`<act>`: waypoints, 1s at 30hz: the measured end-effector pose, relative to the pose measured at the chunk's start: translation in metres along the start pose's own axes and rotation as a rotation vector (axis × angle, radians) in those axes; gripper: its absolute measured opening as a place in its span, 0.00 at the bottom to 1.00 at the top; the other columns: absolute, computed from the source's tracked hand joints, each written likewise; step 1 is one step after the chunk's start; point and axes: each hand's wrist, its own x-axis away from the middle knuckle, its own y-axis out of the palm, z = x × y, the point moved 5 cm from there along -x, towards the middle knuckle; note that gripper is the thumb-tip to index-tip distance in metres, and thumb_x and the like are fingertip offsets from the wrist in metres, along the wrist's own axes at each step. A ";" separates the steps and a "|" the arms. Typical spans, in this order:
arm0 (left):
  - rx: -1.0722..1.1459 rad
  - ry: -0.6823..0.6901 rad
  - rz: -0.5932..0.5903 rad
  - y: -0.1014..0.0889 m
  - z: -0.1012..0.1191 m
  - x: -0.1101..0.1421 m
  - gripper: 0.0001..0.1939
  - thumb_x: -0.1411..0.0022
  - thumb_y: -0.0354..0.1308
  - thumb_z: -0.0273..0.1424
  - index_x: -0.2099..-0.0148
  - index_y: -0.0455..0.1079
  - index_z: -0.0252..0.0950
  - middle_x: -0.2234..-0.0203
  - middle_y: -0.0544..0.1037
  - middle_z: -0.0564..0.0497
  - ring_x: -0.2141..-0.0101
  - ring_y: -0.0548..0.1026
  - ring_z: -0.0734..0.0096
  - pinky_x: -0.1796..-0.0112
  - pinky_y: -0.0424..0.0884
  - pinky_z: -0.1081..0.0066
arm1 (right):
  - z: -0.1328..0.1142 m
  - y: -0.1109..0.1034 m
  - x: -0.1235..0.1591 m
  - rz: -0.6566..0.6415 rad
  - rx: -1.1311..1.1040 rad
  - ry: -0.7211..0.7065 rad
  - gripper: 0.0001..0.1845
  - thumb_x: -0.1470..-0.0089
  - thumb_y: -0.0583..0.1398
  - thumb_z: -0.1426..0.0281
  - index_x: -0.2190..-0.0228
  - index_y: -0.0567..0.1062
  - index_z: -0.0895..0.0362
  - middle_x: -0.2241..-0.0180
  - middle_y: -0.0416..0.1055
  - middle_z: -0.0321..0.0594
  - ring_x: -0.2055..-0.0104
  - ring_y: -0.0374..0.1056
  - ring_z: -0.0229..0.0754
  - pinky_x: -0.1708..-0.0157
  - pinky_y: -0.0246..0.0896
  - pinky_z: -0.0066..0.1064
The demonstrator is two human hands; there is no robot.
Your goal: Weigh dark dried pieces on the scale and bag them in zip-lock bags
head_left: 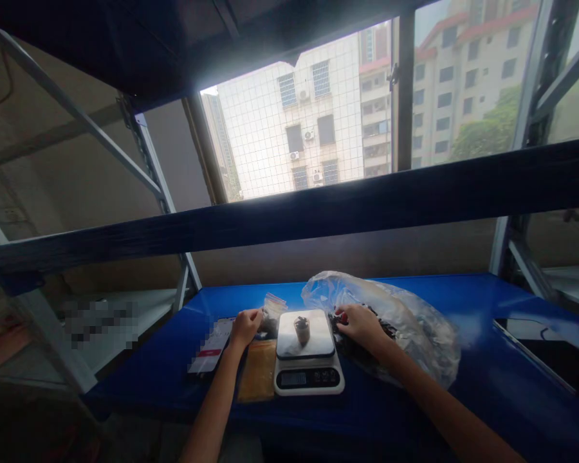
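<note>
On my feed, the left hand (244, 329) comes in from the table's front edge, wrist bent, fingers curled and bunched at the near corner of a small zip bag (274, 310); I cannot tell whether they pinch it. To that hand's left lies a white packet (211, 347) with a red band, and in front of the zip bag lies an orange packet (257, 371), both flat on the blue table (139, 386) near its front edge.

Mid-table sits a scale (309, 379), its long side across the table and its display facing the front edge. An upright cup (302, 330) stands on the platform, with dark pieces heaped at its mouth.

Just right of the scale, the right hand (361, 326) reaches in palm down, fingers pressed together and lying over dark pieces (352, 341); I cannot tell if they grip any. A small red spot by the fingertips is too small for me to name. Behind and right of that hand, a crumpled clear bag (405, 328) lies on its side, its long axis running diagonally toward the table's right front corner
</note>
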 end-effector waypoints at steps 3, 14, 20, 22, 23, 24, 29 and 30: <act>0.007 -0.003 -0.008 0.000 0.000 0.001 0.21 0.43 0.42 0.43 0.83 0.56 0.38 0.86 0.65 0.52 0.79 0.65 0.70 0.74 0.52 0.71 | 0.003 0.003 -0.003 -0.013 -0.030 -0.010 0.15 0.52 0.58 0.75 0.62 0.79 0.60 0.65 0.79 0.46 0.63 0.74 0.46 0.63 0.61 0.30; 0.015 0.011 0.000 0.001 0.002 0.002 0.22 0.42 0.42 0.41 0.83 0.59 0.37 0.85 0.68 0.51 0.78 0.68 0.70 0.73 0.54 0.71 | 0.008 0.006 -0.008 0.013 -0.135 -0.062 0.14 0.47 0.57 0.73 0.61 0.78 0.61 0.66 0.79 0.47 0.63 0.74 0.46 0.63 0.63 0.31; 0.004 0.019 0.013 0.001 0.009 0.003 0.21 0.42 0.43 0.40 0.82 0.59 0.37 0.85 0.68 0.51 0.78 0.67 0.70 0.74 0.52 0.71 | 0.013 0.005 -0.010 0.100 -0.244 -0.093 0.14 0.48 0.57 0.73 0.61 0.79 0.61 0.67 0.79 0.47 0.66 0.75 0.46 0.62 0.65 0.32; 0.001 0.019 0.018 0.001 0.010 0.004 0.21 0.41 0.43 0.40 0.82 0.60 0.37 0.84 0.69 0.51 0.78 0.67 0.70 0.74 0.52 0.71 | 0.016 0.006 -0.011 0.099 -0.263 -0.093 0.14 0.48 0.57 0.73 0.61 0.79 0.60 0.66 0.80 0.47 0.66 0.75 0.45 0.62 0.65 0.33; 0.000 0.018 0.018 0.000 0.011 0.004 0.21 0.41 0.42 0.40 0.81 0.60 0.37 0.83 0.70 0.50 0.77 0.67 0.70 0.73 0.53 0.71 | 0.017 0.007 -0.011 0.089 -0.265 -0.090 0.14 0.48 0.56 0.73 0.61 0.79 0.60 0.65 0.80 0.47 0.65 0.75 0.45 0.61 0.66 0.33; -0.002 0.018 0.017 0.000 0.011 0.005 0.21 0.41 0.42 0.40 0.81 0.61 0.37 0.83 0.70 0.50 0.77 0.67 0.70 0.73 0.53 0.71 | 0.017 0.008 -0.010 0.081 -0.263 -0.091 0.14 0.48 0.56 0.73 0.61 0.79 0.60 0.64 0.79 0.47 0.64 0.75 0.46 0.61 0.66 0.33; 0.005 0.027 0.014 -0.004 0.016 0.010 0.20 0.40 0.41 0.40 0.81 0.59 0.37 0.83 0.69 0.51 0.78 0.67 0.70 0.73 0.54 0.71 | 0.017 0.010 -0.007 0.086 -0.255 -0.094 0.14 0.49 0.58 0.71 0.63 0.80 0.62 0.62 0.79 0.49 0.61 0.74 0.47 0.59 0.66 0.32; 0.005 0.026 0.016 -0.005 0.017 0.010 0.20 0.40 0.42 0.40 0.81 0.59 0.37 0.83 0.69 0.51 0.77 0.67 0.70 0.73 0.54 0.71 | 0.017 0.010 -0.006 0.082 -0.255 -0.087 0.14 0.49 0.58 0.70 0.63 0.80 0.62 0.62 0.79 0.49 0.61 0.74 0.48 0.59 0.66 0.32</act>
